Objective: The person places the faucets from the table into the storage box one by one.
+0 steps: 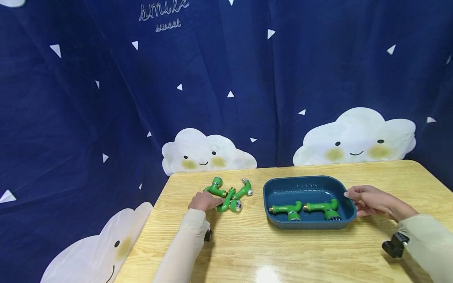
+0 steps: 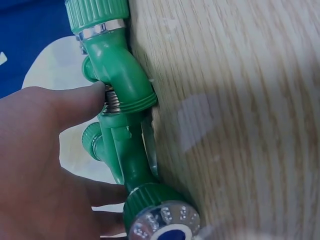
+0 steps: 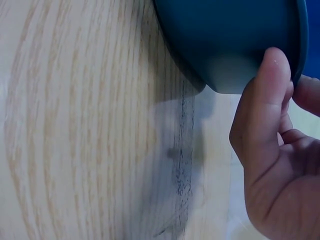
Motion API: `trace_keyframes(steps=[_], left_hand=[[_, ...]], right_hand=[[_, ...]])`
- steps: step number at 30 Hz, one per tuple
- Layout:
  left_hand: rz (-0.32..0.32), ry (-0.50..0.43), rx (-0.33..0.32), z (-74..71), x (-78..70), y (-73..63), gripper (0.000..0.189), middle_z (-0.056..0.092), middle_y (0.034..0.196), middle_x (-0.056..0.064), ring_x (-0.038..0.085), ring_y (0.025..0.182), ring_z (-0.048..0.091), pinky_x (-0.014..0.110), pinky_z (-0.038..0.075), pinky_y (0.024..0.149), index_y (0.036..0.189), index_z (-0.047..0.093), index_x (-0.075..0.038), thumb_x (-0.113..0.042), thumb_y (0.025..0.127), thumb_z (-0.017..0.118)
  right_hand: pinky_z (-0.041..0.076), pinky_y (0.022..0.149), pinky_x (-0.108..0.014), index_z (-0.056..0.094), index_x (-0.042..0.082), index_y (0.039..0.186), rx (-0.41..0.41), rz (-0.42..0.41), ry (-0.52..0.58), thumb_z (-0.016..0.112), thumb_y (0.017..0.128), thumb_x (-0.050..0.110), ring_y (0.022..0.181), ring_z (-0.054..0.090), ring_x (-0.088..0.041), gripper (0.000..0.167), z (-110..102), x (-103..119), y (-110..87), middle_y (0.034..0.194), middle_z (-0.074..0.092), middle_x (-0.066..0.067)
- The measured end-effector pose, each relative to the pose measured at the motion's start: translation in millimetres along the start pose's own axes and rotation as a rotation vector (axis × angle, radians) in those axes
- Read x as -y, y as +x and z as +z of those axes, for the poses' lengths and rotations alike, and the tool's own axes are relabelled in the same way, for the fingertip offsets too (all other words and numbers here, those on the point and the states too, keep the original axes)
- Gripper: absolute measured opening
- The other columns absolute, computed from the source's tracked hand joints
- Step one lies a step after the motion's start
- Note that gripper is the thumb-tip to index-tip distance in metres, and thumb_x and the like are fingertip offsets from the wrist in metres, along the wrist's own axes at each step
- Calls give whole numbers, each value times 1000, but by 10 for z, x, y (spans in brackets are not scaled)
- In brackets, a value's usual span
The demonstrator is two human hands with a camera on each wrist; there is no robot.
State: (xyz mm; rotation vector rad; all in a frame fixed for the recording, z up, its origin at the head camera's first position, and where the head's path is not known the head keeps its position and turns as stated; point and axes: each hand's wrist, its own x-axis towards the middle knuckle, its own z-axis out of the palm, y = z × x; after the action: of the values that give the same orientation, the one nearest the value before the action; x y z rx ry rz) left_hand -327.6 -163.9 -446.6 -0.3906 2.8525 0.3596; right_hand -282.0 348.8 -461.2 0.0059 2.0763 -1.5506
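The right hand [image 1: 371,201] pinches the rim of a dark-blue basin [image 1: 301,225], right of centre in the frame, thumb and fingers on opposite sides of its wall. At centre-left, the left hand [image 1: 204,201] reaches to three clustered green faucets [image 1: 228,200]; its thumb lies against a threaded metal neck, but the faucets partly hide the other fingers, so I cannot tell whether they close round one. The faucets have smooth, bent bodies, brass-coloured threads and ribbed knobs with clear-looking caps. Two more green faucets [image 1: 288,208] lie in the smooth, round-cornered basin. Beneath is a wood-grained table [image 1: 301,251]; a navy curtain [image 1: 226,59] with white clouds hangs behind.
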Motion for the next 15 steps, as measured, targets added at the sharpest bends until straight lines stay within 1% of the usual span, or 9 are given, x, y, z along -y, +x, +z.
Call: trace_keyframes(steps=[6,15], left_hand=[[39,32,7,-33,12,-31,73,56,133,28,38,114,60,47,53,91,125,65,3,-59,87,61],[40,92,14,-79,19,-80,72,58,133,28,37,118,59,45,53,92,123,67,2,-61,88,58]], right_hand=[[61,67,-29,52,-3,117,2,-5,-5,42,106,23,71,70,-12,30,-2,-16,15,81,65,-2],[61,65,-29,54,-1,114,12,-21,2,42,106,22,71,70,-12,26,-7,-17,8,80,66,-1]])
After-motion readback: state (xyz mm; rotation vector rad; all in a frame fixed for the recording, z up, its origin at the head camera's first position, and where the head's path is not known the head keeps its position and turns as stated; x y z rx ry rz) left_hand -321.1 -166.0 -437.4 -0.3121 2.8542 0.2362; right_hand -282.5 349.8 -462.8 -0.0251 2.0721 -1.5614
